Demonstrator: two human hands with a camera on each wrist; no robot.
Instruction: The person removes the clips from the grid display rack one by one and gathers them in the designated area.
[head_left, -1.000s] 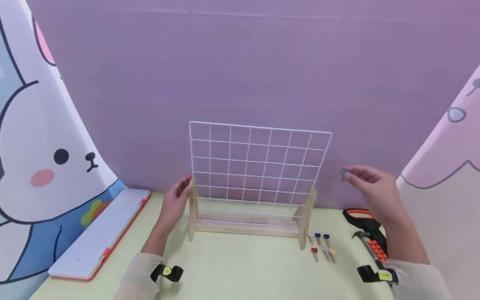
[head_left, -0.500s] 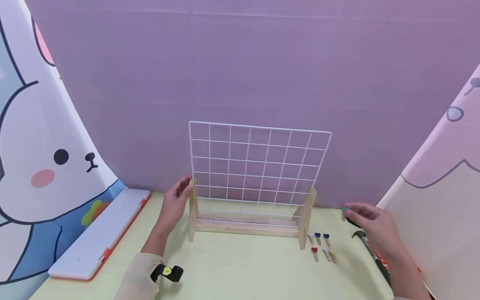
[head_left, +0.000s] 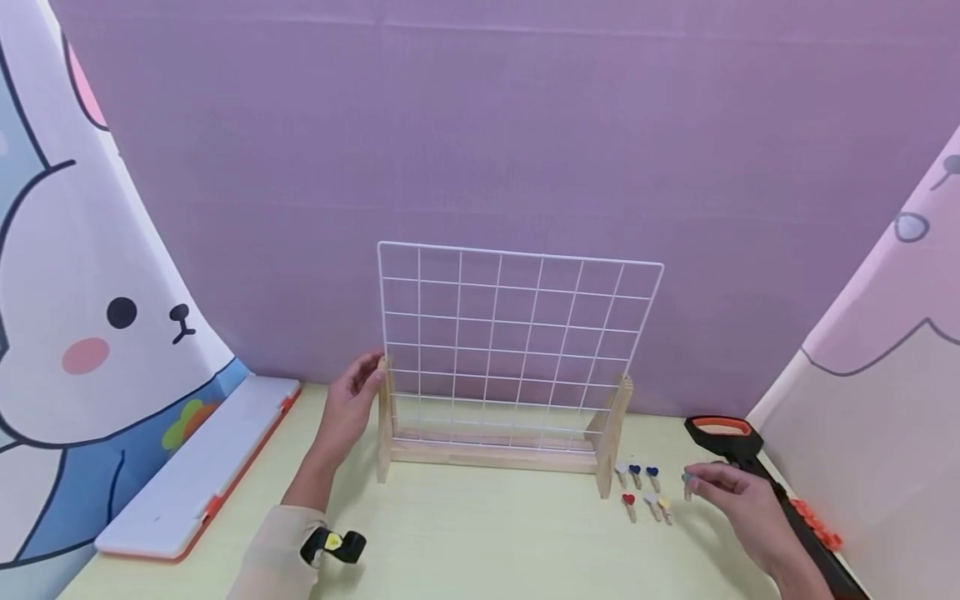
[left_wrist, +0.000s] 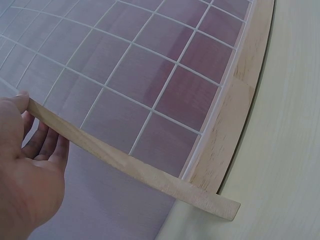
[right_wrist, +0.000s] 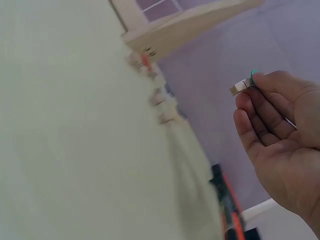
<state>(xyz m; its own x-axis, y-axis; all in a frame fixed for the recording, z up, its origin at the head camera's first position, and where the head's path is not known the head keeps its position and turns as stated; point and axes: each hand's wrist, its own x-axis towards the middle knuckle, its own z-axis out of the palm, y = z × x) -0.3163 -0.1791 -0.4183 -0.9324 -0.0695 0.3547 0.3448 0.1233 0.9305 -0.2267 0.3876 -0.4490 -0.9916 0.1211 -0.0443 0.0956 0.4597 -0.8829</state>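
Note:
A white wire grid panel (head_left: 517, 333) stands upright in a pale wooden stand (head_left: 495, 456), tilted slightly. At the top of the stand's left side piece, my left hand (head_left: 351, 404) grips the wood; the left wrist view shows thumb and fingers around the end of that wooden side piece (left_wrist: 120, 157). My right hand (head_left: 746, 504) pinches a small wooden clothespin (head_left: 687, 487) with a teal-green top, held above the table at the right. The same clothespin (right_wrist: 242, 86) points away from the fingertips in the right wrist view. Several heart-topped clothespins (head_left: 653, 506) lie left of that hand.
A black-and-orange handled tool (head_left: 723, 427) lies at the right, partly behind my right hand, with an orange-red piece (head_left: 817, 525) beside it. A long white case with an orange edge (head_left: 202, 467) lies at the left. A purple backdrop (head_left: 517, 125) hangs behind.
My right hand has come down from beside the panel toward the table with the clothespin still pinched. The left hand stays on the stand.

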